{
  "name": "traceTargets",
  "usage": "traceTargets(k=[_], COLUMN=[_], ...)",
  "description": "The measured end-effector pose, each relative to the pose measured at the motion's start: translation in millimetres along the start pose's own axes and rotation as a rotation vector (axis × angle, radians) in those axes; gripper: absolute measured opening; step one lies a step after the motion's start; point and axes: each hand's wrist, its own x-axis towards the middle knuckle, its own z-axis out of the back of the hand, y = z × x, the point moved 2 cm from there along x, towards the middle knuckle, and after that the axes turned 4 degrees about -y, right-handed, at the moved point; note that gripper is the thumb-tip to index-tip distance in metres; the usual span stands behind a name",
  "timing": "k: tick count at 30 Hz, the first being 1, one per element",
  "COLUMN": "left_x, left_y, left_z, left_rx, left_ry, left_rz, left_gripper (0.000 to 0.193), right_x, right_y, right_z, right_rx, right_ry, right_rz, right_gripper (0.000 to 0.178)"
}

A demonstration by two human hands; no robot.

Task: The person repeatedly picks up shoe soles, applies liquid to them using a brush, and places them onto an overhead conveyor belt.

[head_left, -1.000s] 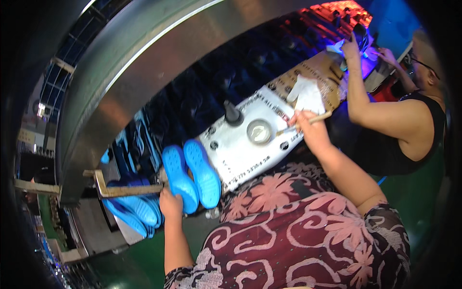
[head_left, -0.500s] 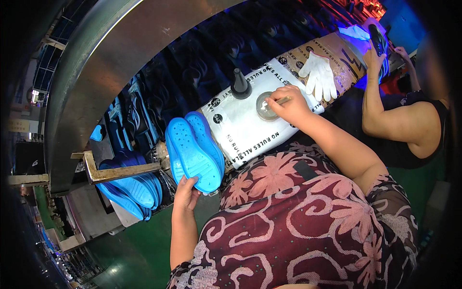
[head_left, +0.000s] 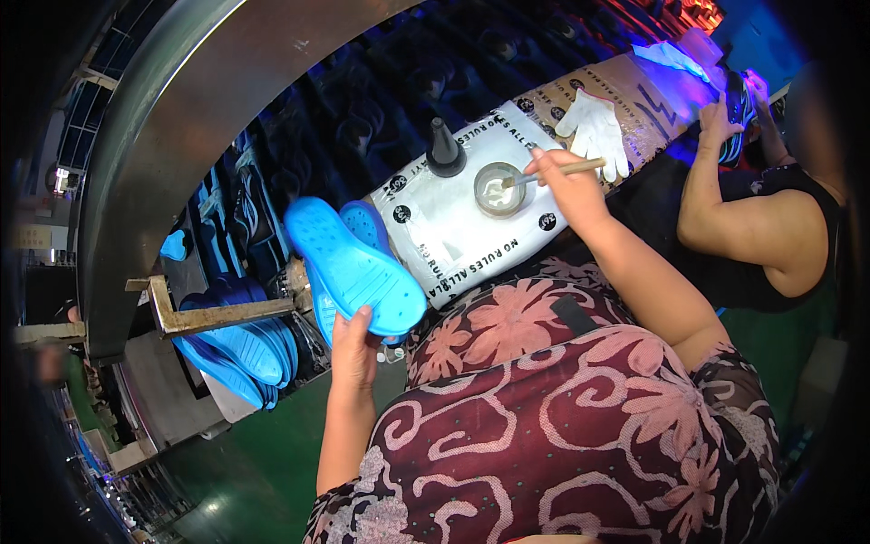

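My left hand [head_left: 355,349] grips the near end of a bright blue shoe sole [head_left: 353,263], thumb on top. That sole is tilted, and more blue soles [head_left: 364,225] lie under and behind it. My right hand [head_left: 568,186] is closed around the handle of a brush [head_left: 580,167]. The brush's bristles reach over the rim of a small round bowl [head_left: 485,201] that has some pale stuff in it. The bowl rests on a white printed plastic sheet [head_left: 458,240]. Beside it on the sheet stands a black cone-shaped nozzle [head_left: 444,150].
A white glove [head_left: 594,131] lies on brown printed cardboard [head_left: 625,82] to the right. More blue soles [head_left: 249,349] are stacked at left, behind a wooden bracket [head_left: 227,322]. A large metal frame [head_left: 172,127] arches over the dark line. At far right a co-worker [head_left: 752,199] handles a shoe.
My left hand has raised and tilted the top sole, sliding it off those below. My right hand has drawn back and up from the bowl, showing the brush.
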Motion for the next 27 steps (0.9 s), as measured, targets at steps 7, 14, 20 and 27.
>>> traceTargets(k=[7,14,20,27], left_x=[2.8,-7.8,-6.3,1.3], left_y=[-9.8,-24.9,-22.3,-22.1], left_z=[-48.5,-85.7,-88.1,-76.5], left_rx=[0.387,0.417,0.472,0.625], left_ry=[-0.061,-0.060,-0.031,-0.037], left_rz=[-0.585,-0.763,-0.906,-1.104], left_gripper=[0.044,0.037,0.032,0.029], right_x=[-23.8,-57.2,-58.6,-56.8], right_y=[54.1,107.1,103.2,99.0], right_z=[7.4,-10.0,-21.5,-24.0], right_rx=[0.258,-0.059,-0.079,-0.151], right_ry=[0.062,0.266,0.256,0.312], right_rz=[-0.028,0.622,0.742,0.659], right_gripper=[0.034,0.022,0.020,0.021])
